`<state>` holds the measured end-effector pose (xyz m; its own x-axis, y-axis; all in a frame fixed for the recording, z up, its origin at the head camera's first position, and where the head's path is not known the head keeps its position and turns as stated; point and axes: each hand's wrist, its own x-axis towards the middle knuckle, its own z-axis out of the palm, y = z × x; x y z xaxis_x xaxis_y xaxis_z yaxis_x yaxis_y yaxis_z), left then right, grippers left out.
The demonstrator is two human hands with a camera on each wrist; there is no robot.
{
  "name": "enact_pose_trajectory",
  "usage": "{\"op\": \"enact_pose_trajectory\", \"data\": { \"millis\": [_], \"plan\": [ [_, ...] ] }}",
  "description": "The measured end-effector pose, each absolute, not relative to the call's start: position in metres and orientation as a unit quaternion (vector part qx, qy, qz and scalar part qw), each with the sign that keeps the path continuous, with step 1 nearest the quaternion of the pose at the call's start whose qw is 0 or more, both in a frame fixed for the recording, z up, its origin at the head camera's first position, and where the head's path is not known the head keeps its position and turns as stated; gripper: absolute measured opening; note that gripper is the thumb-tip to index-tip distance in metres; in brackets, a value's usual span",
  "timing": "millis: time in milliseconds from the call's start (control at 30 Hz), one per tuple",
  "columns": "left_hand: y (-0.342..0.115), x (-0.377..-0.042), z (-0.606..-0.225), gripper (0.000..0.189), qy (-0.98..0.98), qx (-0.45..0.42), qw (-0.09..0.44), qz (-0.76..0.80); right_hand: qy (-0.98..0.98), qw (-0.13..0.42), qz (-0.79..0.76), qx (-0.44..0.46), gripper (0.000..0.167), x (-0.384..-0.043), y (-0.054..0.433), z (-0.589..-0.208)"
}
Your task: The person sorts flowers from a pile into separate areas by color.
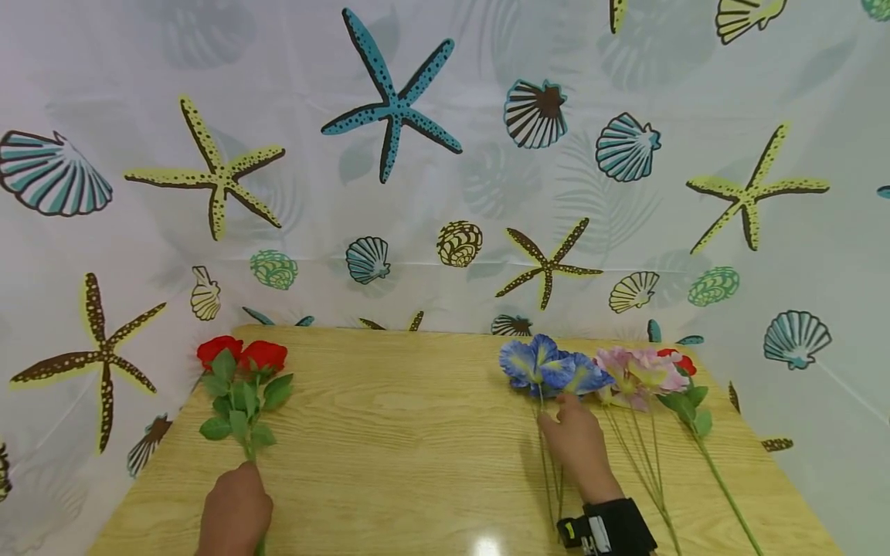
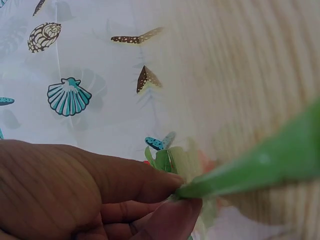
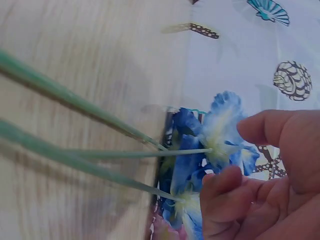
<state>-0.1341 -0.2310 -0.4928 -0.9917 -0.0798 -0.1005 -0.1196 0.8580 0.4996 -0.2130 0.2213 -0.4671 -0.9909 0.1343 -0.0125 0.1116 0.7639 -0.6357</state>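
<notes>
My left hand (image 1: 235, 511) pinches the green stem (image 2: 240, 172) of the red artificial roses (image 1: 263, 355) between thumb and fingertip. The rose heads and their leaves point toward the far left of the table. At the right, my right hand (image 1: 575, 444) is just below the heads of the blue artificial flowers (image 1: 545, 365). Thumb and fingers are spread apart beside the blue petals (image 3: 222, 130) in the right wrist view. The thin stems (image 3: 100, 170) of these flowers run back toward the near side, outside the fingers.
Pink artificial flowers (image 1: 640, 372) lie right of the blue ones. Beyond them is another red rose (image 1: 677, 360) with a long green stem. The wooden table (image 1: 389, 448) ends at a white curtain (image 1: 431, 185) printed with starfish and shells. A black band (image 1: 615, 529) circles the right wrist.
</notes>
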Motion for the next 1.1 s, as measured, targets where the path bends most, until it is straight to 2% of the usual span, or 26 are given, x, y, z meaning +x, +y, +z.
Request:
{"op": "enact_pose_trajectory", "data": {
  "millis": [233, 467, 667, 833, 967, 1100],
  "plan": [
    [-0.222, -0.139, -0.485, 0.017, 0.963, -0.056, 0.007, 0.265, -0.916, 0.016, 0.392, -0.083, 0.052, -0.206, 0.221, -0.465],
    [-0.201, -0.149, -0.47, 0.042, 0.932, -0.059, 0.065, 0.351, -0.898, 0.041, 0.433, -0.067, 0.041, -0.193, 0.205, -0.463],
    [-0.169, -0.146, -0.464, 0.043, 0.869, -0.059, 0.084, 0.484, -0.875, 0.04, 0.482, -0.034, 0.031, -0.185, 0.181, -0.465],
    [-0.139, -0.151, -0.462, 0.04, 0.804, -0.037, 0.08, 0.588, -0.854, -0.001, 0.519, 0.021, 0.026, -0.172, 0.155, -0.467],
    [-0.117, -0.158, -0.459, 0.042, 0.775, 0.001, 0.06, 0.629, -0.841, -0.063, 0.533, 0.07, 0.032, -0.156, 0.13, -0.469],
    [-0.097, -0.166, -0.451, 0.049, 0.757, 0.038, 0.038, 0.651, -0.825, -0.105, 0.549, 0.08, 0.037, -0.142, 0.109, -0.471]
  ]
}}
